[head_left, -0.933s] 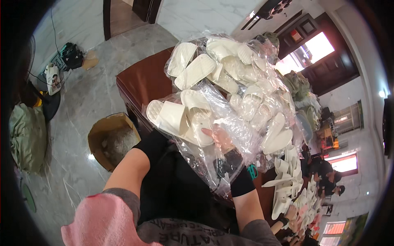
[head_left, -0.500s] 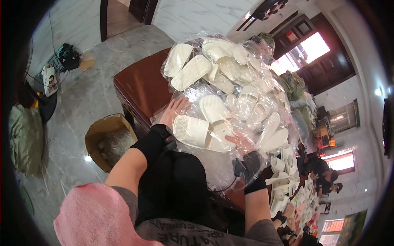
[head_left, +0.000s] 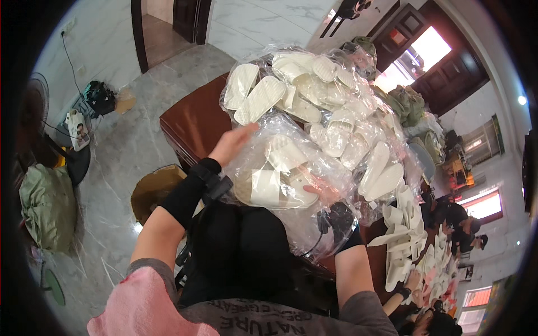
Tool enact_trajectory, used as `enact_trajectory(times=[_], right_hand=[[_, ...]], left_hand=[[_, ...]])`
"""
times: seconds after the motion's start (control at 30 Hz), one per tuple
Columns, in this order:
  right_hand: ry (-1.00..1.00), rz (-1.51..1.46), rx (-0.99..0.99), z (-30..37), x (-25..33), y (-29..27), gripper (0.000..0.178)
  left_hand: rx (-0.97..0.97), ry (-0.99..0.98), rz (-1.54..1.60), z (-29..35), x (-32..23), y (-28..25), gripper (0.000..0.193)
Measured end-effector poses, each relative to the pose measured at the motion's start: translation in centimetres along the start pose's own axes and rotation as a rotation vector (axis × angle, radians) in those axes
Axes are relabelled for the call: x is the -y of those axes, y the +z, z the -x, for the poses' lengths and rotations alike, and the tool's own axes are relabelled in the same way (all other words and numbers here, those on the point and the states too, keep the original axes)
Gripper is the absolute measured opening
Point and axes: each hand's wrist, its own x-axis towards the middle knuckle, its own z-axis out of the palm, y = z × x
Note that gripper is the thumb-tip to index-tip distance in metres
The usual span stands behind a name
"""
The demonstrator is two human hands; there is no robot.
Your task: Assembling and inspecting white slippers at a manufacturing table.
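A pair of white slippers (head_left: pixel 265 189) lies side by side under clear plastic in front of me. A clear plastic bag (head_left: pixel 241 171) spreads around and over the pair. My left hand (head_left: pixel 232 144) is at the bag's upper left, fingers stretched out and holding nothing. At the heel ends of the pair rests my right hand (head_left: pixel 328 191), seen through the clear plastic, its fingers stretched toward the slippers. Black bands cover both wrists. Beyond the pair, a heap of bagged white slippers (head_left: pixel 336 131) fills the far side.
A brown table (head_left: pixel 193 115) carries the heap. An open cardboard box (head_left: pixel 154 193) stands on the floor at left, near a green sack (head_left: pixel 47 207). Loose white slippers (head_left: pixel 404 238) lie to the right, where other people (head_left: pixel 459 224) sit along the table.
Clear plastic now covers the slippers, which showed uncovered before. My left hand has risen off the bag's edge beside them, moving slightly up. My right hand stays near the heel ends.
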Motion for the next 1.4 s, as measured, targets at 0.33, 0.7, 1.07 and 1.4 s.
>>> enact_trajectory(times=[0.33,0.7,1.07,1.4], right_hand=[[-0.249,-0.278,-0.309,7.8,-3.1,-2.7,0.05],[-0.092,0.256,-0.967,24.6,-5.0,-9.4,0.038],[-0.585,-0.059,-1.312,27.9,4.3,-5.0,0.032],[-0.444,-0.344,-0.696,11.4,0.1,2.1,0.042]], left_hand=[[0.292,0.043,-0.897,5.0,2.0,3.6,0.051],[0.233,0.088,-0.946,4.6,2.6,3.9,0.049],[0.21,0.104,-0.964,4.6,2.6,4.3,0.049],[0.198,0.092,-0.92,4.9,2.5,4.5,0.05]])
